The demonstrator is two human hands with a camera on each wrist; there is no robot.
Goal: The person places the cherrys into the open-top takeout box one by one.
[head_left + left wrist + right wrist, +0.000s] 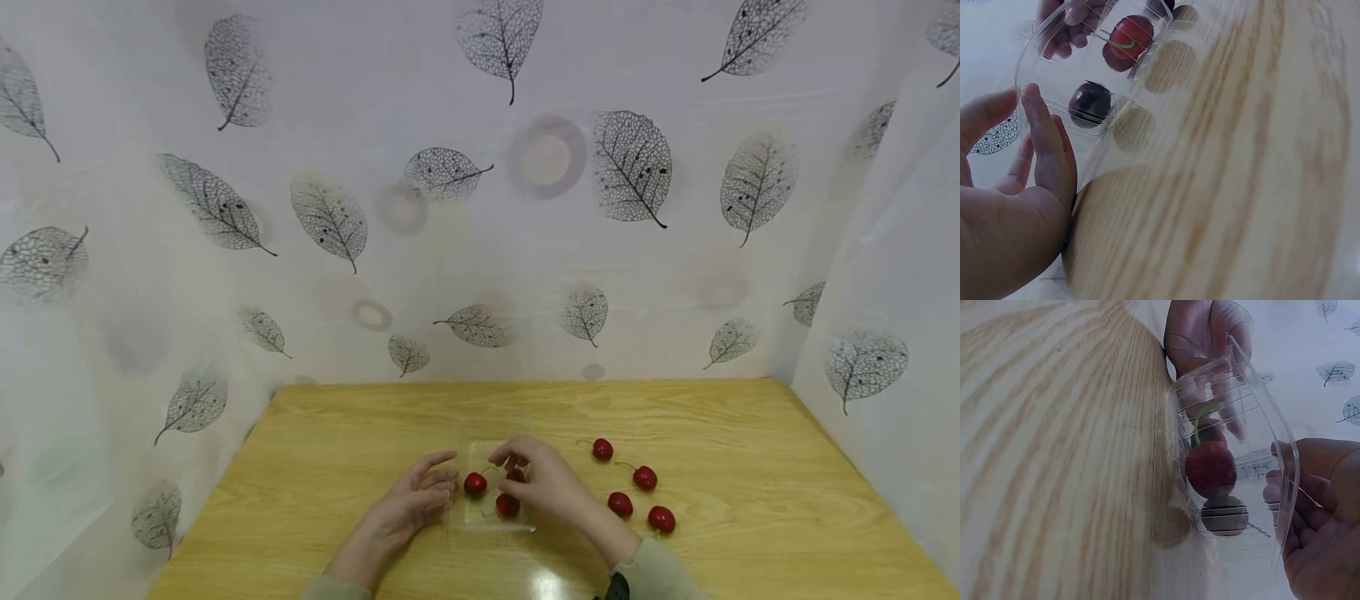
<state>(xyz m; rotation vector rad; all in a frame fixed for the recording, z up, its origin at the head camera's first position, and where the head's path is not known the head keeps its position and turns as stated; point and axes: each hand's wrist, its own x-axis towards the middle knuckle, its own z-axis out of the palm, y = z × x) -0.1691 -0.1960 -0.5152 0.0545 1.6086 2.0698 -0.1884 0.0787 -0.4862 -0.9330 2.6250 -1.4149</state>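
Left grip (408, 504) and right grip (543, 482) released; head view alone shows four loose cherries (645, 478).

Off-white sheeting (420, 83) printed with black, net-veined leaves (633, 167) and greyish rings (547, 157) rises behind and along both sides of a yellow-brown, wood-grained tabletop (337, 433). White glare (547, 585) marks its near part.

A screened-off nook; what room holds it, we cannot tell.
We see pale, slightly shiny sheeting (480, 246) printed with dark skeleton leaves (633, 167) across the top and both sides of the frame, walling in a yellow-brown wood-grain tabletop (360, 442) at lower centre.
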